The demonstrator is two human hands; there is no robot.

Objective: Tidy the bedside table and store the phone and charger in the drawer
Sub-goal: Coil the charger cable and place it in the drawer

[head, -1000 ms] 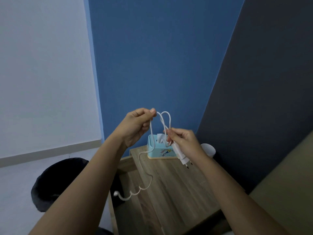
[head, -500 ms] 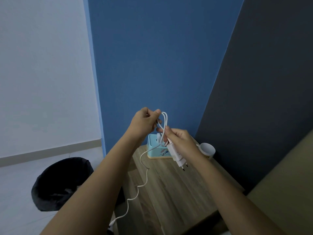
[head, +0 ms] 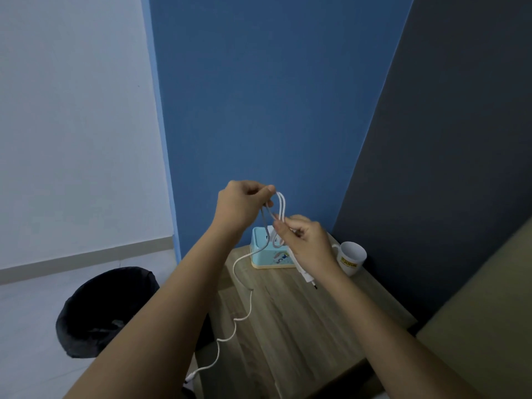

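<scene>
Both hands hold a white charger above the wooden bedside table point(head: 302, 321). My left hand point(head: 240, 204) pinches the top of the looped white cable point(head: 280, 207). My right hand point(head: 305, 243) grips the loops lower down together with the white plug adapter point(head: 306, 276), whose pins stick out below the palm. The loose end of the cable point(head: 234, 321) trails down across the table top to its connector near the front left edge. No phone and no drawer are in view.
A light blue tissue box point(head: 266, 253) stands at the back of the table, partly behind my hands. A white mug point(head: 351, 257) sits to its right by the dark wall. A black bin point(head: 106, 309) stands on the floor to the left.
My left hand has drawn more cable up into the loops, then moved slightly away from my right hand again. The trailing end has shifted across the table. The mug has come into full view.
</scene>
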